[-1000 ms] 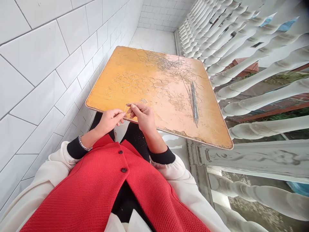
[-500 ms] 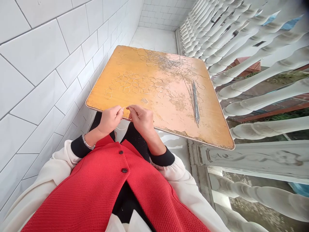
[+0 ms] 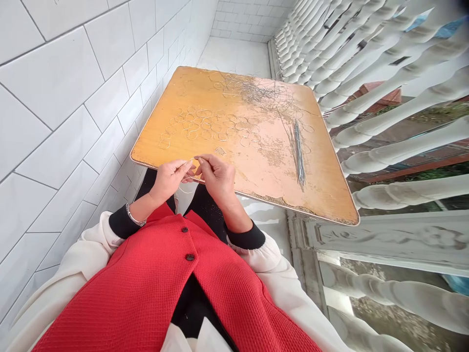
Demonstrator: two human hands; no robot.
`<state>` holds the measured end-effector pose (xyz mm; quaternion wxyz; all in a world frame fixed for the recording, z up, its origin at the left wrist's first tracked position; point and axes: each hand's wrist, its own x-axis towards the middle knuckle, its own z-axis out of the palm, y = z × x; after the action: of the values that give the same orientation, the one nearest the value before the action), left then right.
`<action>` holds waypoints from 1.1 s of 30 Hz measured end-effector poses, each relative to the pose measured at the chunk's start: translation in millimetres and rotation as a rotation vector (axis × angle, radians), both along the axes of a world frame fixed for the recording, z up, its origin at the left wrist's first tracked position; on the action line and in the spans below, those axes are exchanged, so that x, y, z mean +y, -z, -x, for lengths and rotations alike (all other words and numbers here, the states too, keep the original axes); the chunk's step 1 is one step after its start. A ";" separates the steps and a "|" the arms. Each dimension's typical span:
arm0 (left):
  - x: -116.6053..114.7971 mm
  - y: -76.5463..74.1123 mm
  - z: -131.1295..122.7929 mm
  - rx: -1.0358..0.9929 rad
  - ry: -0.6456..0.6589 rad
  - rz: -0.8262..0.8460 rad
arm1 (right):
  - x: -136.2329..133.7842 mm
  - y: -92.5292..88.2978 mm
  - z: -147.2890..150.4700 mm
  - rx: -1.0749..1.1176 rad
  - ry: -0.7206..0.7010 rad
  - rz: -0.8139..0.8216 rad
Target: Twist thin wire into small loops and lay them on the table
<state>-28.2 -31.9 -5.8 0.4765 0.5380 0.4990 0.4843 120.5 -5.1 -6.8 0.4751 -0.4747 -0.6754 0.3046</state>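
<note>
Left hand point(image 3: 169, 179) & right hand point(image 3: 216, 177) meet at the near edge of the bench point(image 3: 331, 195), fingertips pinched together on a thin wire piece point(image 3: 191, 172) held between them; both are grasping it, left w/ thumb and forefinger, right w/ fingers curled over the top. Wire is fine and hard to trace, but a curved bit seems to loop down below the bench edge btwn the hands, just above the lap. Judging by what lies on the bench, the step in hand looks like bending a wire length into a ring: rows of finished wire rings point(image 3: 205, 128) lie spread across the middle of the board, well apart from the hands, a bundle of straight wire lengths point(image 3: 298, 151) lies to the right, and a tangled wire heap point(image 3: 262, 93) sits at the far side. Closing this loop prob. calls for a steady pinch from one hand while the other brings the free end round to meet it, w/out kinking the curve; can't tell from here if the ends already touch. Tiled wall point(image 3: 66, 98) on the left, white balusters point(image 3: 384, 73) on the right, red vest point(image 3: 157, 288) in the foreground
</note>
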 end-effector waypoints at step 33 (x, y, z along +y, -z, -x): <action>-1.0 -12.6 20.0 0.038 0.082 0.058 | 7.5 -0.5 1.4 0.077 0.015 0.024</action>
<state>-48.3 -33.0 6.8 0.5019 0.5530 0.4993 0.4392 119.0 2.4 -6.3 0.4973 -0.4735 -0.6492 0.3271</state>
